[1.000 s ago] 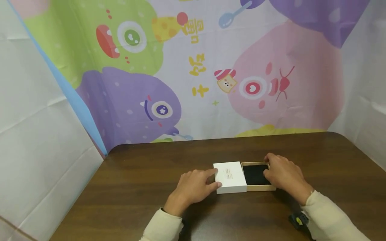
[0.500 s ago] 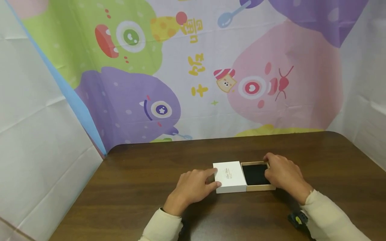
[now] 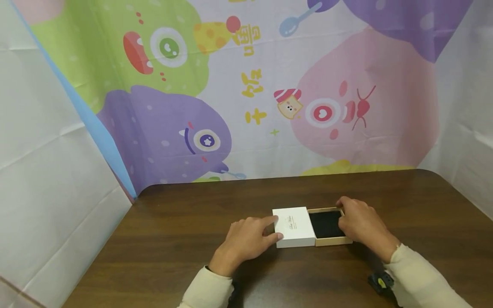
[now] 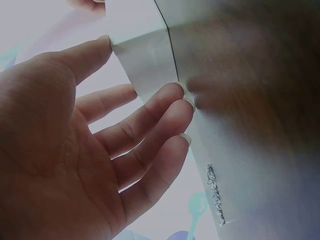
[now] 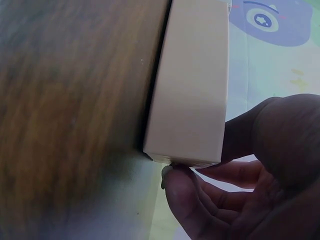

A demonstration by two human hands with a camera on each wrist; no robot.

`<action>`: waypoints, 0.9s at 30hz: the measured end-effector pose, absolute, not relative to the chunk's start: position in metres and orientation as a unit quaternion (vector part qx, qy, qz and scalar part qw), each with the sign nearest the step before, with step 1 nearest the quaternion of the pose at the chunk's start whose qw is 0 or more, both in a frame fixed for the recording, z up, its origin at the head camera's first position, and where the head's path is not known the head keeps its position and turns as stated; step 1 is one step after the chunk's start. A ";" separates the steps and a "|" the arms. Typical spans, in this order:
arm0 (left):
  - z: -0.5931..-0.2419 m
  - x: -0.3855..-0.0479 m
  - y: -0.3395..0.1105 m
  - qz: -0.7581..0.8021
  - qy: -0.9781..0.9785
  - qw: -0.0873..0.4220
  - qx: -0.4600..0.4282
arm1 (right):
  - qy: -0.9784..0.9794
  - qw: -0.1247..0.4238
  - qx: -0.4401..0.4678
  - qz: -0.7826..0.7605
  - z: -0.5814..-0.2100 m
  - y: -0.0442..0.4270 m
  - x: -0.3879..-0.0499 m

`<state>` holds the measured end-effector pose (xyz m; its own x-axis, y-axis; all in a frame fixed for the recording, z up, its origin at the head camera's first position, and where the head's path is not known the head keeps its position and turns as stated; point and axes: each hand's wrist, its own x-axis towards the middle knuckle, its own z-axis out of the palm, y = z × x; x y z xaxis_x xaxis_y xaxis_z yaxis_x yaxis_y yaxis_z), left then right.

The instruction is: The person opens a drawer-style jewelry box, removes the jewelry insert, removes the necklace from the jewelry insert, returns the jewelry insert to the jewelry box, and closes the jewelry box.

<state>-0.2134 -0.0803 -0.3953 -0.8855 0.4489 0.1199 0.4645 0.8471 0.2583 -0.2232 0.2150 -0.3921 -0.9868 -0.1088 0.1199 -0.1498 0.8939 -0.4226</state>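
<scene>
A white box sleeve [image 3: 293, 226] with small gold lettering lies on the table. Out of its right side stands a tan tray [image 3: 333, 241] with a black lining [image 3: 326, 225]; both are parts of a drawer-style gift box. My left hand [image 3: 248, 237] touches the sleeve's left edge with thumb and index finger. In the left wrist view, the other fingers [image 4: 150, 127] extend loosely beside the sleeve's end. My right hand [image 3: 363, 220] pinches the tray's right end, its thumb at the inner side. The right wrist view shows fingers [image 5: 185, 195] against the tray's end [image 5: 187, 90].
The box stands on a brown wooden table [image 3: 185, 226]. Behind it hangs a cloth [image 3: 265, 154] printed with cartoon monsters, and a pale sheet [image 3: 54, 171] hangs at the left side. A small black device [image 3: 381, 282] sits at the right wrist.
</scene>
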 end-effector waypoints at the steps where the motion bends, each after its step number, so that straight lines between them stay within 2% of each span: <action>1: -0.395 -0.213 -0.080 -0.140 -0.961 0.028 -0.238 | -0.972 0.045 0.068 0.222 -0.392 0.215 -0.223; 7: -0.396 -0.213 -0.081 -0.139 -0.960 0.029 -0.242 | -0.971 0.037 0.072 0.225 -0.395 0.214 -0.223; 27: -0.396 -0.215 -0.081 -0.144 -0.959 0.029 -0.242 | -0.967 0.059 0.086 0.233 -0.394 0.214 -0.224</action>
<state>-0.2148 -0.0813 -0.3957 -0.8811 0.4559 0.1258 0.4727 0.8411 0.2628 -0.2241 0.2141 -0.3942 -0.9784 -0.1384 0.1536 -0.1932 0.8770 -0.4400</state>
